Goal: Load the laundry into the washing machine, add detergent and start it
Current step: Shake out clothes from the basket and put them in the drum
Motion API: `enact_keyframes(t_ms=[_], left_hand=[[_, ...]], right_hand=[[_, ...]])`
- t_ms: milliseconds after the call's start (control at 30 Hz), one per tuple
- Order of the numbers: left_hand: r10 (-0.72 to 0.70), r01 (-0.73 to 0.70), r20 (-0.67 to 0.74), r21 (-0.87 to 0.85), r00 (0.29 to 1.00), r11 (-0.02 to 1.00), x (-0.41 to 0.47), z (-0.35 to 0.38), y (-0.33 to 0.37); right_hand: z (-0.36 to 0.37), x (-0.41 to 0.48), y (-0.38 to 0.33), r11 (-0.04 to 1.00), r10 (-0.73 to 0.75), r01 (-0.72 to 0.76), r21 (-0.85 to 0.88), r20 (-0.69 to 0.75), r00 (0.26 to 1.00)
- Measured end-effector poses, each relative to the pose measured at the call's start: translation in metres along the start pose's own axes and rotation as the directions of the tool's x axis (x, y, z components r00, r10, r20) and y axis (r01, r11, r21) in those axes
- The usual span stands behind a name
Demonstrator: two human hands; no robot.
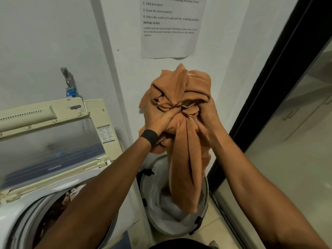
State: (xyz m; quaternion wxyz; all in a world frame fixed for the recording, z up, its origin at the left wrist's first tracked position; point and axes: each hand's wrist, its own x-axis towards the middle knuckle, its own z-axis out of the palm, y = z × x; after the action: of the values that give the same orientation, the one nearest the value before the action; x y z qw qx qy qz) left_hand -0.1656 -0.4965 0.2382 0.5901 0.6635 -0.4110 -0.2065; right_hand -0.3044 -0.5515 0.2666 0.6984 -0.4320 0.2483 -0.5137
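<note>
Both hands hold a bunched orange cloth (181, 87) up in front of the wall, above the laundry basket (204, 200). My left hand (161, 123), with a black wristband, grips the bunch from the left. My right hand (208, 119) clutches it from the right. A long tail of the cloth hangs down into the basket, which has a white lining. The top-loading washing machine (10, 212) stands at the lower left with its lid (53, 141) raised; dark laundry lies in the drum (59, 203), partly hidden by my left forearm.
A printed instruction sheet (170, 27) is stuck on the wall above. A tap with a blue fitting (69, 85) sits behind the washer. A dark-framed glass sliding door (269, 87) runs along the right, close to the basket.
</note>
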Motion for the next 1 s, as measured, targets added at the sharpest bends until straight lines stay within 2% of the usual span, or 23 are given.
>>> enact_keyframes(t_ms=[33,67,100,133,200,267,300,367,400,433,467,533,600,633,667,733,867,1000], left_hand=[[0.004,-0.004,-0.017,-0.028,1.000,1.000,0.004,0.001,0.000],[-0.005,0.003,-0.039,-0.045,0.999,0.999,0.008,0.002,0.000],[-0.014,0.010,-0.063,-0.067,0.998,0.998,0.010,0.001,0.003],[-0.018,0.010,-0.082,-0.087,0.996,0.996,0.013,0.000,0.006],[-0.020,0.008,-0.089,-0.127,0.996,0.992,0.018,-0.002,0.013],[-0.020,0.008,-0.089,-0.127,0.996,0.992,0.021,-0.003,0.016],[-0.012,0.002,-0.081,-0.118,0.997,0.993,0.021,-0.004,0.017],[-0.020,0.015,-0.060,-0.083,0.998,0.996,0.021,-0.004,0.010],[-0.033,0.030,-0.054,-0.059,0.998,0.998,0.020,-0.005,0.006],[-0.044,0.041,-0.052,-0.051,0.998,0.998,0.019,-0.007,0.005],[-0.053,0.050,-0.054,-0.045,0.997,0.998,0.020,-0.009,0.000],[-0.070,0.068,-0.058,-0.033,0.996,0.997,0.023,-0.012,-0.007],[-0.060,0.059,-0.054,-0.009,0.997,0.998,0.023,-0.015,-0.010],[-0.050,0.050,-0.044,-0.009,0.998,0.999,0.017,-0.017,-0.006],[-0.024,0.023,-0.021,-0.034,1.000,0.999,0.013,-0.017,-0.001],[0.009,-0.006,0.037,-0.071,0.999,0.997,0.006,-0.017,0.004],[0.061,-0.053,0.128,-0.066,0.990,0.996,-0.008,-0.023,0.016],[0.086,-0.083,0.083,-0.040,0.993,0.996,-0.023,-0.046,0.025]], right_hand=[[-0.004,-0.003,0.002,0.973,-0.122,0.117,-0.199,-0.009,0.993],[-0.011,-0.011,0.009,0.902,-0.233,0.216,-0.373,-0.001,0.973],[-0.019,-0.023,0.024,0.828,-0.299,0.255,-0.499,-0.008,0.954],[-0.029,-0.036,0.045,0.778,-0.302,0.222,-0.587,-0.040,0.952],[-0.051,-0.064,0.091,0.706,-0.141,0.005,-0.708,-0.134,0.981],[-0.081,-0.081,0.137,0.602,0.166,-0.253,-0.758,-0.191,0.967],[-0.095,-0.082,0.152,0.522,0.310,-0.308,-0.795,-0.160,0.937],[-0.112,-0.073,0.155,0.349,0.454,-0.285,-0.893,-0.105,0.885],[-0.119,-0.064,0.149,0.273,0.439,-0.244,-0.931,-0.105,0.893],[-0.120,-0.055,0.137,0.262,0.391,-0.201,-0.944,-0.086,0.916],[-0.117,-0.046,0.119,0.330,0.322,-0.164,-0.930,-0.052,0.945],[-0.096,-0.036,0.071,0.637,0.148,-0.156,-0.755,-0.079,0.986],[-0.076,-0.028,0.025,0.899,0.027,-0.114,-0.422,-0.205,0.978],[-0.064,-0.024,0.008,0.966,0.033,-0.095,-0.239,-0.249,0.968],[-0.051,-0.022,-0.005,0.993,0.066,-0.091,-0.076,-0.287,0.956],[-0.026,-0.021,-0.017,0.988,0.154,-0.141,0.063,-0.325,0.933],[-0.004,-0.032,-0.018,0.971,0.239,-0.225,0.081,-0.340,0.910],[0.002,-0.032,-0.026,0.949,0.310,-0.316,0.010,-0.226,0.923]])
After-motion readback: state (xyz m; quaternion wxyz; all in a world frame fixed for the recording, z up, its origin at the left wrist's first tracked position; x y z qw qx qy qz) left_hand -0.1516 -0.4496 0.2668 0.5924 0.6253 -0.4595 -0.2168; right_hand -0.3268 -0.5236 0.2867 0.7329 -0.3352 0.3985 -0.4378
